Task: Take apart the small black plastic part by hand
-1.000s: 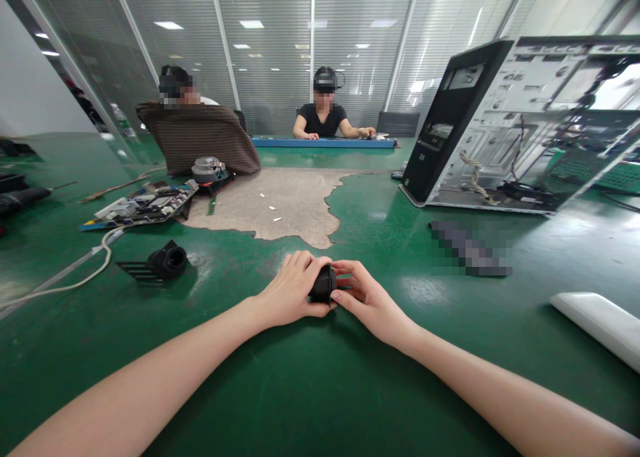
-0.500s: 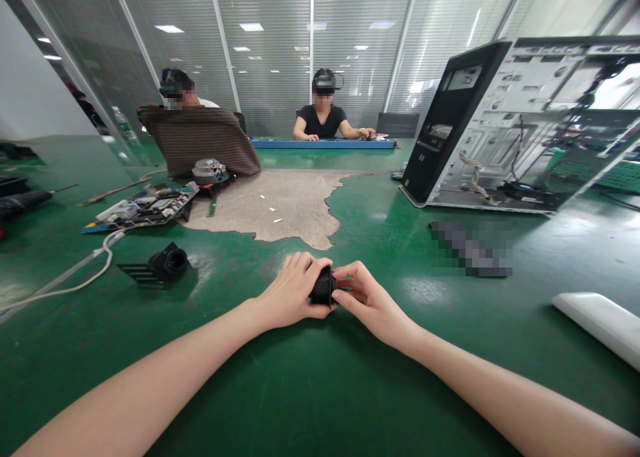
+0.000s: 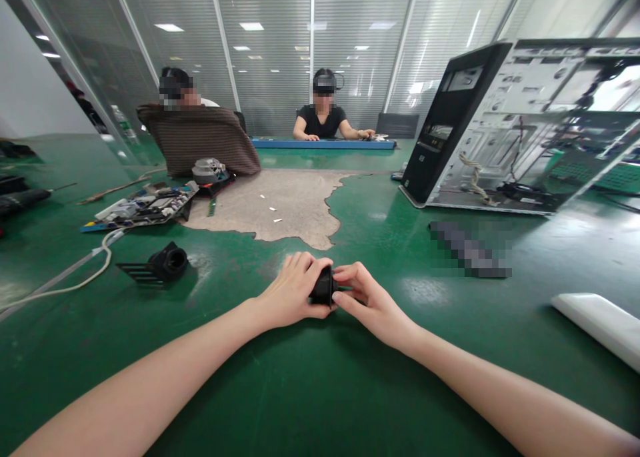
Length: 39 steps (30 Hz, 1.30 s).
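Note:
My left hand (image 3: 296,287) is wrapped round a small black part (image 3: 323,287) with a flange on its right side, low over the middle of the green table. Fingers of my right hand (image 3: 364,295) pinch the right face of that same part, thumb below and forefinger above. What kind of part it is I cannot make out, since both hands cover much of it. Left of my hands lies a black plastic duct (image 3: 173,262) with a round opening and a slatted plate.
An open computer case (image 3: 450,123) stands at the right, with a blurred dark object (image 3: 470,249) and a white object (image 3: 597,323) nearer. A circuit board (image 3: 147,207), a cable (image 3: 107,253) and a cooler (image 3: 210,171) lie left. Two people sit across the table (image 3: 320,390).
Almost nothing differs. Both hands keep their hold on the black part, and the right fingers have shifted only very slightly.

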### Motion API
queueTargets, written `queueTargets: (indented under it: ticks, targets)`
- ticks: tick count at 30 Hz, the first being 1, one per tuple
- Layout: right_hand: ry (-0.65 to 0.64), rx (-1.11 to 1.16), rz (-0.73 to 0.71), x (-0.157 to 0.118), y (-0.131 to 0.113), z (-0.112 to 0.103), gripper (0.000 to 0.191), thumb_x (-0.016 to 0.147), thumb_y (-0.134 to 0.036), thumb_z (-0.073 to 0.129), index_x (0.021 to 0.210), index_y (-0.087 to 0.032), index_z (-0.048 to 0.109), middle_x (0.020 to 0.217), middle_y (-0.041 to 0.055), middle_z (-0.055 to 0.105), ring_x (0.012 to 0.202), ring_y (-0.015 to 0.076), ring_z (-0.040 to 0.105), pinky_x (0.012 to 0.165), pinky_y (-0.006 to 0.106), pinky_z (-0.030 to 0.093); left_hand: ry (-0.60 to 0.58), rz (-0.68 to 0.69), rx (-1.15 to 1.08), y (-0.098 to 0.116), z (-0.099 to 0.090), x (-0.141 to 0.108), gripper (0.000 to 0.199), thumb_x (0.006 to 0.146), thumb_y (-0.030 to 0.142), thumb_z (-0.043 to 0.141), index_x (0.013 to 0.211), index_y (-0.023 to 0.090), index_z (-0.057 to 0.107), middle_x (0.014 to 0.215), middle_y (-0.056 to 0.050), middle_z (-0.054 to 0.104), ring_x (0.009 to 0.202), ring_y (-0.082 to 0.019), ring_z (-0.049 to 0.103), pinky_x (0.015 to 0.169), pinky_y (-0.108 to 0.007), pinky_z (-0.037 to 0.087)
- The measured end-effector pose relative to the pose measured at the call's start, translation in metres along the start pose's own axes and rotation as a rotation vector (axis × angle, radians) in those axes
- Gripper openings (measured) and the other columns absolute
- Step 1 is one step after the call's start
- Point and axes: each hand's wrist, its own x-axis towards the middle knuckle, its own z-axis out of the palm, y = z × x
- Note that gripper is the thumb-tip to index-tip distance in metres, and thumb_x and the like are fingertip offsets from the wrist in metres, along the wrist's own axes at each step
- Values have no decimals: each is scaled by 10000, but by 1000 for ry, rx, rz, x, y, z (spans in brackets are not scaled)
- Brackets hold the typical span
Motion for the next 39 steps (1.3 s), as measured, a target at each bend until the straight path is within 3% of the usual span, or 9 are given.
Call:
queueTargets:
  ticks: [4,9,19,27,33,39]
  targets:
    - [0,22,43,2,-2,1,166,802,-238,538,939,-230,445,961,24,500,925,162,556,758,325,524,-2,-3,14,0,0,0,586,665,418,608,1157,195,381,963,-68,437,875,-244,419,750,-366,335]
    - [-1,-24,83,2,-5,0,308,797,-203,534,1074,-230,403,1080,59,488,1015,184,530,822,362,497,-12,-7,23,1,-1,0,596,669,421,605,1170,194,377,967,-70,434,878,-246,415,756,-372,335]
    - [-12,28,19,0,-1,0,162,803,-203,527,941,-228,447,967,14,474,941,146,547,787,306,508,-5,-1,12,0,0,0,601,661,404,610,1169,188,370,966,-67,434,874,-242,415,749,-365,337]
    - [-24,-8,101,3,-4,0,313,797,-195,517,1085,-217,395,1072,67,498,992,178,540,815,354,496,-5,-3,17,0,0,0,588,665,426,611,1157,200,382,964,-66,437,876,-246,416,750,-367,334]
    - [-38,-25,-8,0,-2,-1,250,780,-150,542,986,-234,430,1008,23,484,1018,166,520,831,328,487,-16,0,29,0,0,0,633,631,376,638,1170,188,366,974,-67,436,884,-245,415,753,-363,334]
    - [-15,20,10,1,0,0,160,808,-196,517,949,-225,448,981,19,473,917,139,549,788,308,512,1,4,11,0,0,0,605,659,409,613,1168,190,370,966,-67,437,881,-245,415,749,-366,333]
